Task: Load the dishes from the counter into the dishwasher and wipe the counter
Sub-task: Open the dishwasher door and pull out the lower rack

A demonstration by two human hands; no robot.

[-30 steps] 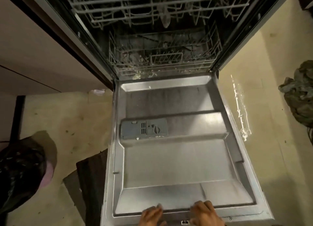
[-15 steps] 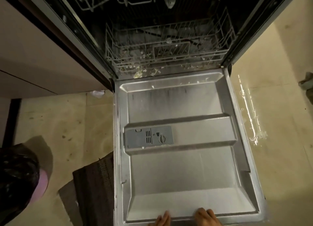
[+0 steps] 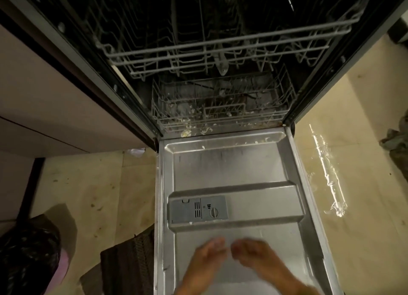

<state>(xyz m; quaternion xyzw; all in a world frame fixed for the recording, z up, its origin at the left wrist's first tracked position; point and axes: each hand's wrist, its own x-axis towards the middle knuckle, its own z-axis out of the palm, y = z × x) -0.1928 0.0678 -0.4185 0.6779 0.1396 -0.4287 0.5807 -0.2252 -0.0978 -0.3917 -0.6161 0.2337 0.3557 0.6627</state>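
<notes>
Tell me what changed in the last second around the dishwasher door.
Both hands left the door's near edge and reached forward over its inner panel: left hand, right hand, blurred, holding nothing. The view shifted, showing more of the upper rack. The dishwasher door stayed fully down; the detergent dispenser and lower rack are unchanged.

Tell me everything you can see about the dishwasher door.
The dishwasher door is folded fully down, its dull, stamped-metal inner panel facing up. A grey plastic detergent dispenser with a round cap sits in a raised band left of centre. Pale food scraps dot the hinge end. Two blurred hands hover over the near end; contact is unclear.
</notes>
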